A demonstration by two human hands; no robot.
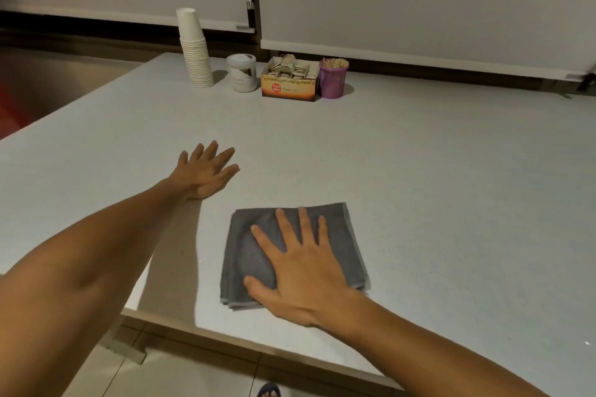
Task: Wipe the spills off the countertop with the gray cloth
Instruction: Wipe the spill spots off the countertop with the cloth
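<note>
A folded gray cloth (248, 255) lies flat on the pale speckled countertop (419, 187), close to its front edge. My right hand (300, 271) rests palm-down on top of the cloth, fingers spread, pressing it against the surface without gripping it. My left hand (206, 171) lies flat on the bare countertop to the left and a little farther back, fingers apart, holding nothing. No spill stands out on the surface in this view.
Along the back edge stand a stack of white paper cups (195, 48), a white jar (242, 72), an open box of tea bags (290, 80) and a purple mesh holder of wooden sticks (333, 77). The countertop's front edge (225, 342) drops to a tiled floor.
</note>
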